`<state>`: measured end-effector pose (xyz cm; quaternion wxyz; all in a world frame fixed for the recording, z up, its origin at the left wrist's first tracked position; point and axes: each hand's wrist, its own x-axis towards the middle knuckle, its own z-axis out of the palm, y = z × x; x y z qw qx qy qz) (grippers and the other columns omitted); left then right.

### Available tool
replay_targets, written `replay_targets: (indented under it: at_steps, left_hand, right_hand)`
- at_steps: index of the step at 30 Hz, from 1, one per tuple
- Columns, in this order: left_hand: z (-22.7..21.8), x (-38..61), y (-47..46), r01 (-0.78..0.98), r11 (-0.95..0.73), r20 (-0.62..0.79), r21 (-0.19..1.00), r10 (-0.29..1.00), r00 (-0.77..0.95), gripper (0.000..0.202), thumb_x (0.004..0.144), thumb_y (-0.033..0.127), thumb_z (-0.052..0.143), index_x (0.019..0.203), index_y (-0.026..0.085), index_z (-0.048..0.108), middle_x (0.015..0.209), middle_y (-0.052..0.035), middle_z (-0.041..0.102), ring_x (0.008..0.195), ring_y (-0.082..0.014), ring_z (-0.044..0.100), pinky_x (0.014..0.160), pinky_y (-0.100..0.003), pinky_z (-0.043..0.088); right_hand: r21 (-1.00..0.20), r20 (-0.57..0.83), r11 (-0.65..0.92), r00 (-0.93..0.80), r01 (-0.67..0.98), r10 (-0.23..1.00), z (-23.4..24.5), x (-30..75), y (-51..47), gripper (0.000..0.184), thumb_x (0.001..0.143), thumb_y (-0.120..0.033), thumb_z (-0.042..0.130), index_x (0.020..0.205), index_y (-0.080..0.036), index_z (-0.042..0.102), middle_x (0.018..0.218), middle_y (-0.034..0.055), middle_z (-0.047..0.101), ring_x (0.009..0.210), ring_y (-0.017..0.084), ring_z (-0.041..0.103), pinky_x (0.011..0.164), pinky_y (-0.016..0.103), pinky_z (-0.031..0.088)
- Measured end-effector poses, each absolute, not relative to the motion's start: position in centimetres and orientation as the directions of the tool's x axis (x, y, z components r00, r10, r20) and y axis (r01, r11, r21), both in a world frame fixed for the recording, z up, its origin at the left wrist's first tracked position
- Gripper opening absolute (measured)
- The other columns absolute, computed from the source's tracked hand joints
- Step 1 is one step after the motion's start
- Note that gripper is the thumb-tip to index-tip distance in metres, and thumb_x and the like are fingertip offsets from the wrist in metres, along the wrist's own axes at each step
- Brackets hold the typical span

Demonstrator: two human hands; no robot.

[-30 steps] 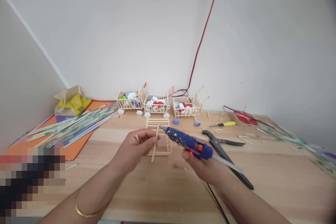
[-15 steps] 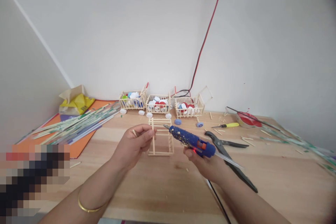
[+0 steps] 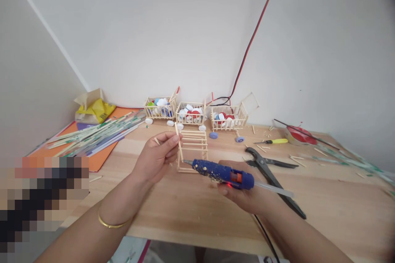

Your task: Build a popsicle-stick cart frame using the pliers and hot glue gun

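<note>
My left hand [image 3: 159, 155] pinches the left side of a small frame of thin wooden sticks [image 3: 194, 146], with a short stick also poking out between its fingers. In my right hand [image 3: 239, 193] is a blue hot glue gun [image 3: 212, 170], its red light lit and a clear glue stick jutting from the back. The gun's nozzle points left and lies at the frame's lower left corner; whether it touches cannot be made out. Glue blobs and wood bits cling to the barrel. My right fingers are partly hidden beneath the gun.
Behind the frame stand three stick carts [image 3: 191, 113] filled with bottle caps. Cutting pliers [image 3: 271, 176], a yellow-handled knife [image 3: 274, 141] and a red dish [image 3: 300, 135] lie to the right. Bundled sticks [image 3: 101, 133] and a yellow bag [image 3: 95, 111] sit at left.
The glue gun's nozzle has moved down from the frame's upper part to its lower left corner. The frame is tilted a little differently in my left hand. The view has shifted slightly.
</note>
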<state>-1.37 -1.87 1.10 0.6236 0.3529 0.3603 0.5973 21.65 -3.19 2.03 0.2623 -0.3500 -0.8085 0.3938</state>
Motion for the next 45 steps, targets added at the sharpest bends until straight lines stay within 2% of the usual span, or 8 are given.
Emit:
replay_targets:
  at_steps: [9,16,23,33,36,39,41,45]
  left_hand:
    - [1.2,-1.4,-1.9,-0.491,0.043,-0.032,0.870,0.999,0.031,0.020,0.068,0.028,0.076,0.075,0.012,0.065,0.053,0.0059,0.041,0.043,-0.0015,0.024,0.042,-0.016,0.012]
    - [1.1,-1.5,-1.9,-0.487,0.042,-0.036,0.872,0.999,0.022,0.020,0.068,0.026,0.076,0.076,0.012,0.065,0.057,0.0043,0.045,0.044,-0.0009,0.025,0.041,-0.015,0.012]
    - [1.3,-1.4,-1.9,-0.489,0.043,-0.041,0.871,0.999,0.014,0.022,0.067,0.028,0.077,0.075,0.011,0.065,0.053,0.0064,0.040,0.042,-0.0005,0.025,0.040,-0.014,0.013]
    - [1.1,-1.6,-1.9,-0.501,0.049,-0.032,0.864,0.999,0.043,0.019,0.069,0.027,0.075,0.077,0.012,0.066,0.056,0.0044,0.045,0.043,-0.0003,0.024,0.040,-0.014,0.013]
    - [1.1,-1.7,-1.9,-0.507,0.054,-0.033,0.860,0.998,0.050,0.019,0.070,0.027,0.075,0.079,0.012,0.067,0.057,0.0044,0.044,0.044,-0.0001,0.024,0.040,-0.012,0.014]
    - [1.3,-1.8,-1.8,-0.517,0.073,-0.052,0.853,0.997,0.055,0.020,0.069,0.027,0.075,0.080,0.012,0.068,0.057,0.0044,0.043,0.044,-0.0001,0.024,0.040,-0.012,0.014]
    - [1.3,-1.8,-1.8,-0.514,0.089,-0.071,0.853,0.996,0.054,0.021,0.068,0.028,0.076,0.080,0.012,0.069,0.058,0.0046,0.042,0.044,-0.0002,0.024,0.040,-0.012,0.013]
    - [1.1,-1.8,-1.8,-0.435,0.074,-0.059,0.897,0.997,0.048,0.023,0.069,0.031,0.075,0.082,0.013,0.070,0.054,0.0063,0.037,0.044,-0.0010,0.023,0.040,-0.014,0.014]
  right_hand:
    - [-0.781,0.151,0.472,-0.609,0.409,0.779,1.9,21.5,-3.2,0.029,0.080,-0.041,0.056,0.065,-0.018,0.046,0.058,-0.0033,0.045,0.051,0.009,0.041,0.047,0.020,0.032]
    - [-0.755,0.132,0.487,-0.625,0.440,0.769,1.5,21.7,-3.2,0.029,0.082,-0.044,0.054,0.069,-0.018,0.053,0.066,0.0008,0.054,0.058,0.011,0.047,0.052,0.022,0.036]
    - [-0.748,0.150,0.508,-0.637,0.427,0.756,1.4,21.7,-3.1,0.035,0.081,-0.048,0.053,0.067,-0.017,0.052,0.064,0.0002,0.052,0.055,0.010,0.046,0.050,0.022,0.034]
    - [-0.714,0.141,0.513,-0.620,0.477,0.772,1.2,21.8,-3.1,0.033,0.081,-0.049,0.053,0.068,-0.018,0.051,0.062,-0.0013,0.051,0.054,0.010,0.045,0.049,0.021,0.032]
    - [-0.611,0.142,0.470,-0.496,0.637,0.857,0.9,22.3,-2.2,0.032,0.081,-0.048,0.054,0.068,-0.020,0.047,0.060,-0.0020,0.050,0.054,0.012,0.047,0.050,0.022,0.033]
    - [-0.385,0.165,0.343,-0.301,0.857,0.939,0.5,23.2,-0.7,0.033,0.079,-0.052,0.055,0.072,-0.021,0.047,0.064,0.0002,0.052,0.057,0.016,0.050,0.053,0.025,0.033]
    - [-0.256,0.170,0.246,-0.207,0.935,0.964,0.2,23.9,0.2,0.035,0.075,-0.053,0.058,0.077,-0.020,0.048,0.074,0.0042,0.056,0.065,0.020,0.054,0.055,0.026,0.033]
    - [-0.194,0.115,0.187,-0.167,0.963,0.979,-0.9,24.8,1.0,0.032,0.075,-0.045,0.060,0.086,-0.017,0.053,0.088,0.0102,0.058,0.079,0.023,0.058,0.062,0.028,0.035]
